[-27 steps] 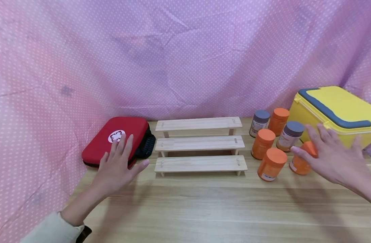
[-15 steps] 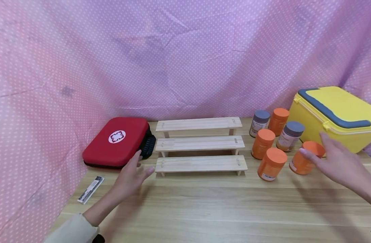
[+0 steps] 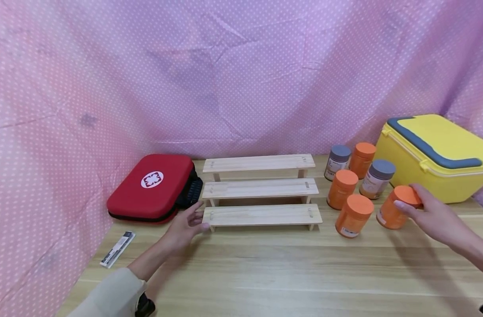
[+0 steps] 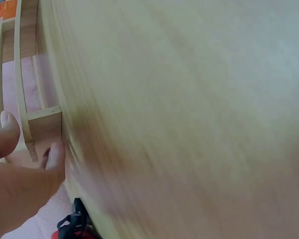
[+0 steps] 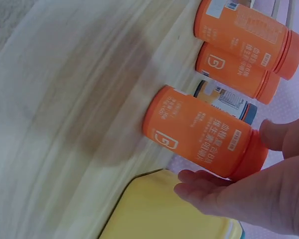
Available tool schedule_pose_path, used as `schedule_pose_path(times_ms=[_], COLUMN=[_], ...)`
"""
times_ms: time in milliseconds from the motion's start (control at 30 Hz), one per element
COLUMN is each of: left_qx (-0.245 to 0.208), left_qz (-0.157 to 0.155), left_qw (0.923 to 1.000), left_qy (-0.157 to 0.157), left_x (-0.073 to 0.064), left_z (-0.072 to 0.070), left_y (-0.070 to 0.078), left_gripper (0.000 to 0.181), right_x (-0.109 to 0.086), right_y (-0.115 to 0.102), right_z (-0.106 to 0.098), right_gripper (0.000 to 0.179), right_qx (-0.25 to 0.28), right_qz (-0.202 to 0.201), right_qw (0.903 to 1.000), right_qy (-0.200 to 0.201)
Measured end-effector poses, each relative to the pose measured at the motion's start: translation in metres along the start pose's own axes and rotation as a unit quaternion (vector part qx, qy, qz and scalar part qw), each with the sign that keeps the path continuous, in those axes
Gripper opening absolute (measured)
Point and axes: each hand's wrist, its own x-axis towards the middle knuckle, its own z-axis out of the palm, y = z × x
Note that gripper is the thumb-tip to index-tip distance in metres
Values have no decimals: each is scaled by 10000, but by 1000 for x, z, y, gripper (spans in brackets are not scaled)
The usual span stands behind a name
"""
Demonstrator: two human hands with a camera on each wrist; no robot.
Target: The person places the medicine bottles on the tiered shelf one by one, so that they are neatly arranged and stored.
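Observation:
In the head view my right hand (image 3: pixel 439 218) is at an orange bottle (image 3: pixel 393 213), thumb and fingers round its lid. The right wrist view shows the thumb (image 5: pixel 274 135) on one side of that lid and the bent fingers (image 5: pixel 202 186) on the other; the bottle is upright on the table. My left hand (image 3: pixel 184 229) is at the left end of a three-tier wooden shelf (image 3: pixel 261 214), thumb and fingers apart about the lowest board's end. The left wrist view has the fingertips close to a shelf leg (image 4: pixel 45 124); whether they touch is hard to tell.
More orange bottles (image 3: pixel 354 215) and grey-lidded bottles (image 3: pixel 377 178) stand right of the shelf. A yellow box (image 3: pixel 443 149) is at the far right. A red first-aid case (image 3: pixel 150 187) lies on the left, with a narrow printed strip (image 3: pixel 117 249) in front.
My left hand has moved right from over the red case to the shelf's end, uncovering the printed strip. My right hand has lowered and closed round the orange bottle's lid.

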Motion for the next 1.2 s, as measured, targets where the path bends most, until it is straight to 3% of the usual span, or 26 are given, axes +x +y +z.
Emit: schedule_pose_path(times_ms=[200, 333, 767, 867, 1000, 1100, 1200], left_qx=[-395, -384, -559, -600, -626, -625, -654], left_qz=[-167, -83, -134, -140, -181, -206, -204], left_qw=[9990, 9992, 9983, 9981, 9979, 9978, 9976], left_qy=[-82, -12, 74, 51, 53, 60, 37], left_x=[4, 5, 6, 5, 5, 5, 6], left_z=[4, 4, 6, 6, 6, 5, 5], left_y=[-5, -8, -9, -8, -8, -8, -9], left_gripper=[68, 60, 56, 57, 57, 57, 57], right_x=[-1, -2, -8, -9, -10, -9, -5], right_y=[1, 1, 0, -9, -28, -46, -66], right_z=[2, 1, -6, -17, -36, -50, -60], right_gripper=[57, 59, 49, 46, 42, 48, 51], right_qx=[253, 328, 272, 390, 986, 1336, 1351], right_qz=[164, 219, -93, -291, -495, -637, -672], right_qw=[9995, 9992, 9987, 9968, 9904, 9853, 9847], right_qy=[-71, -55, 431, 627, 827, 851, 872])
